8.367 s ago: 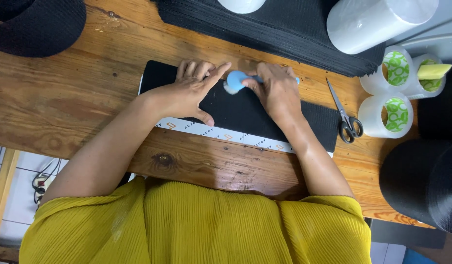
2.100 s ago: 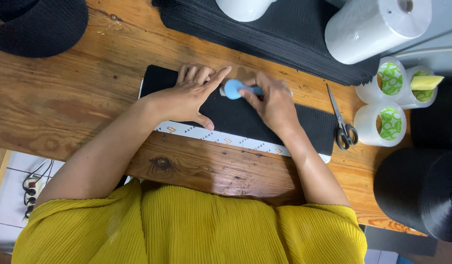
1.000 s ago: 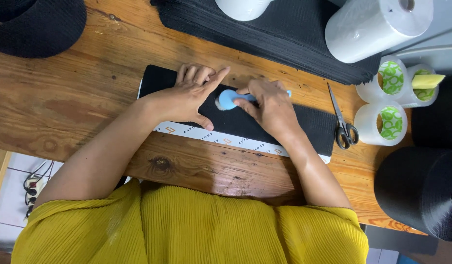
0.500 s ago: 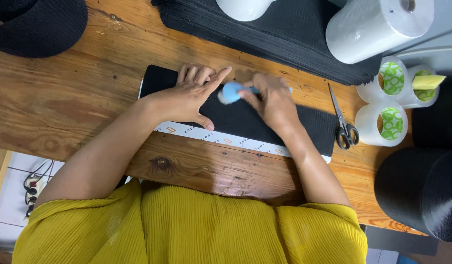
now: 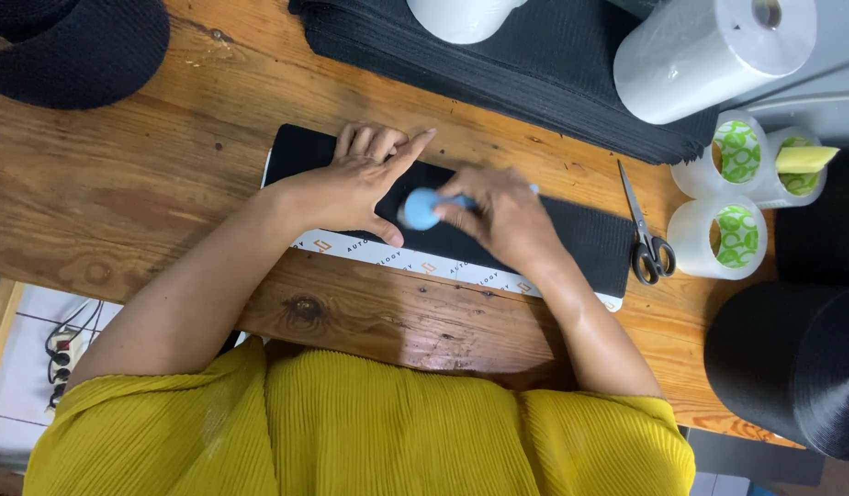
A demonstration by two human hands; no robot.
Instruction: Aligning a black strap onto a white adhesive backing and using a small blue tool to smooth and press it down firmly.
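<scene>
Fabric strip (image 5: 571, 234), black and ribbed, lies flat across the wooden table (image 5: 121, 193) directly in front of the person, on top of a white printed strip (image 5: 424, 266) whose near edge shows beneath it.

Near: yellow pleated top (image 5: 351, 432) fills the lower frame; both forearms reach forward over the table edge.

Left hand (image 5: 351, 184): palm down on the left part of the fabric strip, fingers together and extended, thumb spread toward the near edge. It sits where it sat in every earlier frame, so it acts as a fixed hold-down.

Right hand (image 5: 502, 216): fingers closed narrow around a small blue round-headed tool (image 5: 422, 208), whose head presses on the fabric just beside the left thumb. The hand is motion-blurred. Compared with half a second ago the blue head is a little nearer the person and closer to the left thumb; over the last seconds it has travelled leftward along the strip from near its middle. Judgement: the tool is being rubbed or run along the fabric in short strokes, the worked zone advancing toward the held end.

Further right: scissors (image 5: 640, 230) lie closed on the table, untouched. Beyond them three tape rolls (image 5: 718, 239) with green-patterned cores, unmoved.

Far: stack of black fabric (image 5: 534, 64), a white paper roll (image 5: 709, 55), a large black thread cone (image 5: 801, 367) at the right edge.
</scene>
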